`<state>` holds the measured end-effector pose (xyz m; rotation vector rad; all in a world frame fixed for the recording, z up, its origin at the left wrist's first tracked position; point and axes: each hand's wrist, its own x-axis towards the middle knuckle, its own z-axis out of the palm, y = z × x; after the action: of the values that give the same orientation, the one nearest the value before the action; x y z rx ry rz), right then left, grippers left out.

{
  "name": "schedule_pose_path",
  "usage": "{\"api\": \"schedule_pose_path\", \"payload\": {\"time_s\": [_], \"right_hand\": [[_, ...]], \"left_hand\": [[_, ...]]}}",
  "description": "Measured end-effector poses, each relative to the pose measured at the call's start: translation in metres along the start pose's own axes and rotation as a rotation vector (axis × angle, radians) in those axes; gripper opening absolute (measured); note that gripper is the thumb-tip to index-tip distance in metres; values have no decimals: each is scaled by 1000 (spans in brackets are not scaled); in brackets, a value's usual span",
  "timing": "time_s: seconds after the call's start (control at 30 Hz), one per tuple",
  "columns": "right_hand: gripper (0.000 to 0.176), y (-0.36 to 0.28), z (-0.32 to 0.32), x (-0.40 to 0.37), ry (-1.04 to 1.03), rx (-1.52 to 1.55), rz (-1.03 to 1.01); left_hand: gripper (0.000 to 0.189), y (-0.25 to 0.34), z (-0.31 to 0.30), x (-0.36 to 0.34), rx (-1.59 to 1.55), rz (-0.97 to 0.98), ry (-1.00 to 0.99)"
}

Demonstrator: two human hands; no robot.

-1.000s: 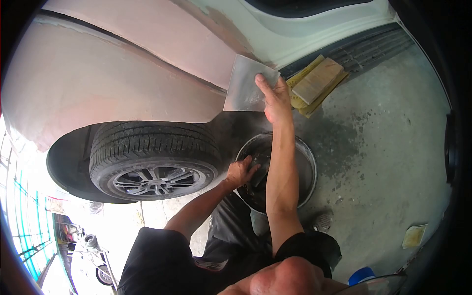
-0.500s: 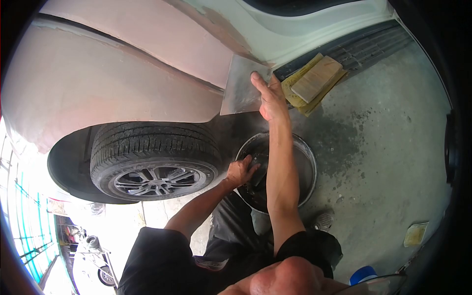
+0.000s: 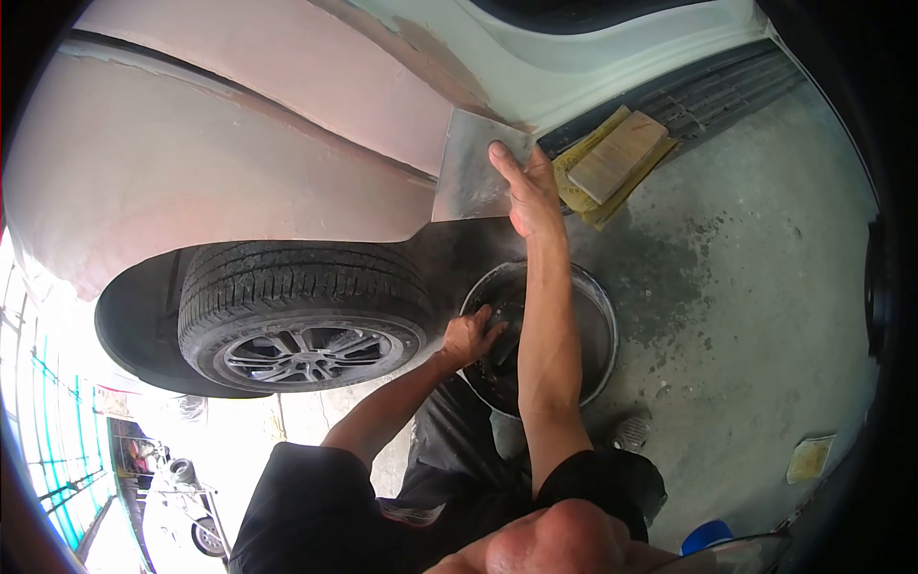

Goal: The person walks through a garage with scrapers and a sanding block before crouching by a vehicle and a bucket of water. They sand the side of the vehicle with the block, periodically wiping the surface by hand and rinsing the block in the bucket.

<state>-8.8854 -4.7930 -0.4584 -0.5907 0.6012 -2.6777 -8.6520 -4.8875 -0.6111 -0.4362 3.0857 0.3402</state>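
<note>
My right hand (image 3: pixel 532 191) holds a thin grey sheet (image 3: pixel 469 167) by its right side, thumb on the near face and the other fingers hidden behind it. The sheet overlaps the lower edge of the pinkish, primed car panel (image 3: pixel 287 163). My left hand (image 3: pixel 466 340) is lower, over the left rim of a round black basin (image 3: pixel 612 330), with its fingers curled inward. A dark flat piece (image 3: pixel 507 349) shows beside its thumb; I cannot make out what the fingers hold. My right forearm hides the middle of the basin.
A car wheel (image 3: pixel 306 316) stands left of the basin. On the dark door step (image 3: pixel 708 91) a wooden block (image 3: pixel 619 158) lies on yellow sheets (image 3: pixel 588 163). Wet patches mark the concrete floor (image 3: pixel 746 316). A small pale pad (image 3: pixel 811 459) and a blue item (image 3: pixel 708 538) are lower right.
Both hands keep almost the same position and hold. The view has shifted very slightly, with the wheel and wooden block a few pixels lower.
</note>
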Motion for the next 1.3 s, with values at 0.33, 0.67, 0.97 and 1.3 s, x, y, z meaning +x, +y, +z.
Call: {"api": "schedule_pose_path", "payload": {"time_s": [0.33, 0.67, 0.97, 1.3], "right_hand": [[38, 2, 2, -1, 56, 101, 25], [18, -35, 11, -22, -192, -476, -246], [22, -20, 72, -39, -200, -1113, -536], [17, -13, 88, -49, -265, -1132, -570]], "left_hand": [[41, -2, 2, 0, 18, -8, -18], [42, -1, 2, 0, -15, -25, -7], [40, -19, 16, -1, -7, 64, -19], [38, -44, 42, -5, -163, 166, 106]]}}
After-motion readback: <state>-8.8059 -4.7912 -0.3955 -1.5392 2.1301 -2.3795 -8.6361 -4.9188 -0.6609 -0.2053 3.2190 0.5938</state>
